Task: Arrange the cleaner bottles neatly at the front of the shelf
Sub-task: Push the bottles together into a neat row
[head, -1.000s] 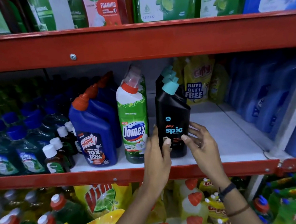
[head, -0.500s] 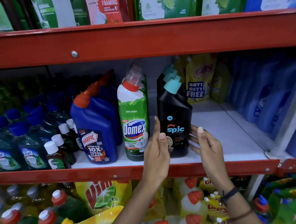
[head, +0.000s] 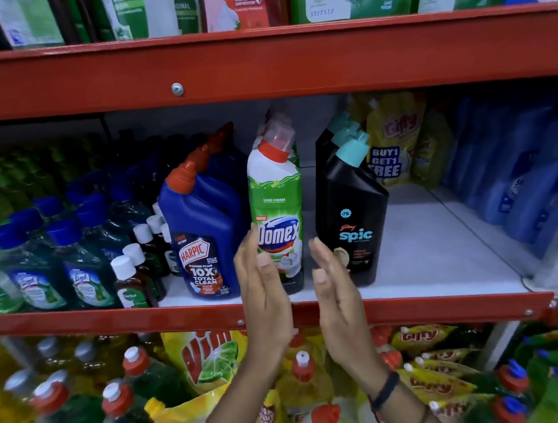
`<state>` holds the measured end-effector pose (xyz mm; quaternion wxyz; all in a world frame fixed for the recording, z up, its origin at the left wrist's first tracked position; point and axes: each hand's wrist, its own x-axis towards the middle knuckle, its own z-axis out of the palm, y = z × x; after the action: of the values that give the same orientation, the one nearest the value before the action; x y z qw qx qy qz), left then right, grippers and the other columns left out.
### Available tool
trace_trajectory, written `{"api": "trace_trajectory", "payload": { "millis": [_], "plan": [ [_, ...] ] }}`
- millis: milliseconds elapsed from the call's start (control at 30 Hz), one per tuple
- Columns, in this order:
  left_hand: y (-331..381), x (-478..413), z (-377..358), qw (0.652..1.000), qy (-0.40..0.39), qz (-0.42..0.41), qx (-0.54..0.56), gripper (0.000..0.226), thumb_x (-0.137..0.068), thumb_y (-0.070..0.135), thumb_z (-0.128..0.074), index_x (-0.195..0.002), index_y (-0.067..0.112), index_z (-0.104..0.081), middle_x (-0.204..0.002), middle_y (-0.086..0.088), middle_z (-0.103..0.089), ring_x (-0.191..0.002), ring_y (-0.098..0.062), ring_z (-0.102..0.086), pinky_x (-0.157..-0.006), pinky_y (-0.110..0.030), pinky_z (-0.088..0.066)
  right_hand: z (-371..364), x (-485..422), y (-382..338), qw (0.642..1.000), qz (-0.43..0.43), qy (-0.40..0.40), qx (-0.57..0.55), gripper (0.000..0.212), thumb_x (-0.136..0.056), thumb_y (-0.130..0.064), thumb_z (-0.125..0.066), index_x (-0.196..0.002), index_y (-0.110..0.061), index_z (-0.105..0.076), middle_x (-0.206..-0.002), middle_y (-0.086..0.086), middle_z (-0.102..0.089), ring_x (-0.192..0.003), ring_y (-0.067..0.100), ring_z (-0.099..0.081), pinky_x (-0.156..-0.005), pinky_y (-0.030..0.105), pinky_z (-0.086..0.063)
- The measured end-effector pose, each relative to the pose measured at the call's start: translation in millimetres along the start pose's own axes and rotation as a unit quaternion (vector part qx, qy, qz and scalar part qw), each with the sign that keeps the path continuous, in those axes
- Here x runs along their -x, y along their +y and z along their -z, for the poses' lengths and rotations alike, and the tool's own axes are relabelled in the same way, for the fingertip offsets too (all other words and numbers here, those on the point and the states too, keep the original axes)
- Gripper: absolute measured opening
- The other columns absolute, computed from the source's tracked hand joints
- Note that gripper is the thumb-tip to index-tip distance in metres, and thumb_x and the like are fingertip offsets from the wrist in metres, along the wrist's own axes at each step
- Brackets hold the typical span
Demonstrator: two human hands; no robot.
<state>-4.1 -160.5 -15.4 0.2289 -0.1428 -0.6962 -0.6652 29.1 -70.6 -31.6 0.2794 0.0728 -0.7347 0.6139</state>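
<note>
Three cleaner bottles stand upright in a row at the front of the middle shelf (head: 430, 257): a blue Harpic bottle (head: 204, 233), a green-and-white Domex bottle (head: 278, 197) and a black Spic bottle (head: 352, 217). More bottles of each kind line up behind them. My left hand (head: 262, 292) is raised flat with fingers apart at the Domex bottle's left side. My right hand (head: 334, 288) is raised open in the gap between the Domex and Spic bottles. Neither hand grips anything.
Small brown bottles (head: 132, 275) and green bottles with blue caps (head: 39, 267) fill the shelf's left. Yellow pouches (head: 390, 141) and blue bottles (head: 521, 168) stand at the right. A red beam (head: 255, 65) runs overhead; dish-liquid bottles and pouches (head: 210, 359) crowd the shelf below.
Both hands have let go of the black Spic bottle and shifted left toward the Domex bottle. The Spic bottle stays standing at the shelf front.
</note>
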Motion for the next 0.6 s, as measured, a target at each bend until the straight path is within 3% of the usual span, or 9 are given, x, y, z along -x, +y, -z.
{"api": "trace_trajectory", "payload": {
  "millis": [100,167,233,367,433,600],
  "plan": [
    [-8,-9,8,0.998,-0.049,0.025,-0.014,0.055,-0.090,0.063,-0.014,-0.142,0.047,-0.019,-0.137,0.033,-0.031,-0.126,0.020,-0.032,-0.105,-0.012,-0.031,-15,-9,-5,0.999,-0.046,-0.015,-0.025,0.045,-0.089,-0.058,-0.028,-0.133,-0.047,-0.028,-0.131,-0.037,-0.034,-0.115,-0.032,-0.034,-0.089,-0.005,-0.031],
    [-13,-13,11,0.997,-0.070,0.026,-0.026,0.060,-0.088,0.069,-0.012,-0.144,0.049,-0.015,-0.149,0.020,-0.033,-0.138,0.003,-0.031,-0.116,-0.034,-0.030,-19,-14,-10,0.997,-0.056,-0.008,-0.054,0.035,-0.089,-0.048,-0.028,-0.124,-0.050,-0.033,-0.122,-0.036,-0.041,-0.105,-0.034,-0.040,-0.081,-0.006,-0.034],
    [-16,-14,13,0.996,-0.080,0.027,-0.029,0.065,-0.085,0.073,-0.011,-0.145,0.047,-0.015,-0.152,0.013,-0.034,-0.140,-0.005,-0.032,-0.117,-0.044,-0.030,-20,-16,-10,0.996,-0.053,0.003,-0.068,0.031,-0.088,-0.046,-0.028,-0.117,-0.050,-0.039,-0.117,-0.032,-0.048,-0.104,-0.029,-0.047,-0.081,-0.003,-0.038],
    [-10,-12,17,0.994,-0.097,0.035,-0.039,0.073,-0.079,0.079,-0.007,-0.145,0.047,-0.014,-0.150,0.006,-0.035,-0.138,-0.007,-0.034,-0.116,-0.039,-0.032,-21,-18,-6,0.996,-0.041,0.016,-0.073,0.032,-0.091,-0.047,-0.028,-0.118,-0.050,-0.044,-0.121,-0.024,-0.056,-0.112,-0.014,-0.054,-0.085,0.005,-0.043],
    [-7,-10,17,0.993,-0.106,0.041,-0.037,0.068,-0.084,0.072,-0.008,-0.146,0.045,-0.014,-0.151,0.003,-0.034,-0.138,-0.006,-0.033,-0.116,-0.034,-0.030,-22,-19,-4,0.997,-0.037,0.026,-0.068,0.032,-0.092,-0.050,-0.028,-0.119,-0.050,-0.046,-0.122,-0.023,-0.058,-0.116,-0.009,-0.055,-0.087,0.008,-0.044],
    [-4,-10,22,0.991,-0.123,0.039,-0.038,0.060,-0.089,0.057,-0.012,-0.147,0.042,-0.015,-0.151,0.003,-0.033,-0.136,-0.003,-0.033,-0.112,-0.023,-0.028,-25,-19,-8,0.997,-0.035,0.045,-0.046,0.030,-0.094,-0.050,-0.028,-0.117,-0.054,-0.046,-0.109,-0.040,-0.062,-0.116,-0.009,-0.055,-0.090,0.008,-0.043]
  ]
}}
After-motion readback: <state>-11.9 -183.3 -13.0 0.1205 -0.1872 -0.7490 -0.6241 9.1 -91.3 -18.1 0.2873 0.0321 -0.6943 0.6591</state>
